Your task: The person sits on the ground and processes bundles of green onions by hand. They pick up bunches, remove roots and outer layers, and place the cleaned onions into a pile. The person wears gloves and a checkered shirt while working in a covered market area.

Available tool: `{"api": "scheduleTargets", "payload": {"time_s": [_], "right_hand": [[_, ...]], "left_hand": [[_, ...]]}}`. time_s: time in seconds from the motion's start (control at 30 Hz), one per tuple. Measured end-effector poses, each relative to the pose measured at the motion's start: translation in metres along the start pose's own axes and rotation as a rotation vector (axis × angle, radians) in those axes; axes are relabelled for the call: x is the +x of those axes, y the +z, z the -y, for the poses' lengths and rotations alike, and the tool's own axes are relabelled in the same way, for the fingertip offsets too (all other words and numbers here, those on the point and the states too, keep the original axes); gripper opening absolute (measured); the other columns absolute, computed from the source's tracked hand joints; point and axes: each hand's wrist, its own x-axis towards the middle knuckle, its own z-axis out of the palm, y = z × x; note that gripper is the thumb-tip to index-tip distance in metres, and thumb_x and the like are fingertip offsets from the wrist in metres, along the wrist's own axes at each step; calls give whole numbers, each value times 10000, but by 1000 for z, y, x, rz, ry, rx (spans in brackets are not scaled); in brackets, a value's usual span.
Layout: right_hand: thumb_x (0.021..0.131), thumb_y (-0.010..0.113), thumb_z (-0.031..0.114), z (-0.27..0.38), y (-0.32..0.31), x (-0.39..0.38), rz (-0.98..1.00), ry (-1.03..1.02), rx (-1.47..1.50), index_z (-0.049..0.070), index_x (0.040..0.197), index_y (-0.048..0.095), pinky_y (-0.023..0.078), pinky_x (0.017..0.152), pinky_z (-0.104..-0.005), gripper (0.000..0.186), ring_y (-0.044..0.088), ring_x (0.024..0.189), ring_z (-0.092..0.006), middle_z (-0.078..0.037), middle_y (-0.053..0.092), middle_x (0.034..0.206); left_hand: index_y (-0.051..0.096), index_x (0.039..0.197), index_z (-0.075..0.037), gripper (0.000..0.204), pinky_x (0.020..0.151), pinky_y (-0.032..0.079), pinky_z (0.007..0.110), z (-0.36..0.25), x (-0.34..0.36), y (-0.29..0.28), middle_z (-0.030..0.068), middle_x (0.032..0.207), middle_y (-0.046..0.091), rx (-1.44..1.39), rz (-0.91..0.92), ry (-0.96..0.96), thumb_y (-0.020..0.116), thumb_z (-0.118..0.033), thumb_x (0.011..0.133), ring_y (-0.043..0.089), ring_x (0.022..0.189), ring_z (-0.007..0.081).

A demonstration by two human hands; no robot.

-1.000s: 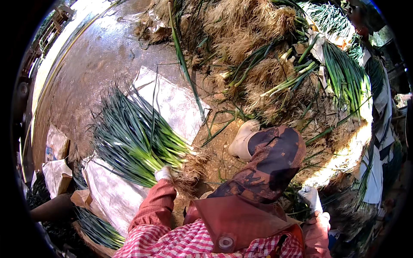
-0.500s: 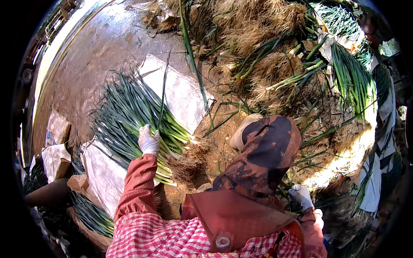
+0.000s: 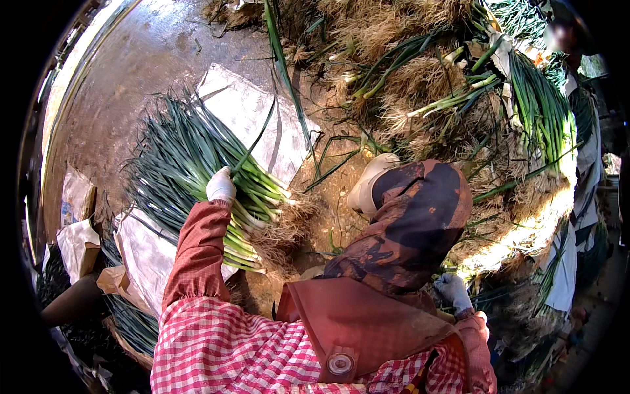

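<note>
Step in hand, judged: stacking. Left hand [image 3: 220,186], gloved, fingers resting together on green onion bundle [image 3: 197,171] lying on white sack [image 3: 252,108], centre left. Right hand [image 3: 453,291], lower right, near loose onion pile [image 3: 459,105]; finger state unclear. Next move calls for aligned roots.

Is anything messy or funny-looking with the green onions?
One long leaf sticks up crooked above the neat bunch under the left hand. Loose stalks lie scattered on the dirt beside the white sack.

The left hand [image 3: 220,186] has climbed from the roots onto the green onion bundle [image 3: 197,164], pressing its leaves.
</note>
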Motion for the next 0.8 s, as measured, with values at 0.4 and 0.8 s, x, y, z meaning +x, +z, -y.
{"api": "scheduleTargets", "payload": {"time_s": [0.4,0.8], "right_hand": [[845,628,119,6,7,1,125,124,174,38,696,560,432,472,-276,183,521,491,-126,-38,572,578],[810,670,129,14,-7,-11,144,69,237,27,752,602,468,544,-281,135,561,568,-127,-40,606,655]], "left_hand": [[502,899,-26,20,328,350,220,-18,15,-72,88,663,613,-1375,145,-364,517,-15,893,482,393,121],[537,972,-39,83,329,316,202,-248,-34,-112,59,657,607,-1493,216,190,531,-74,897,440,367,86]]}}
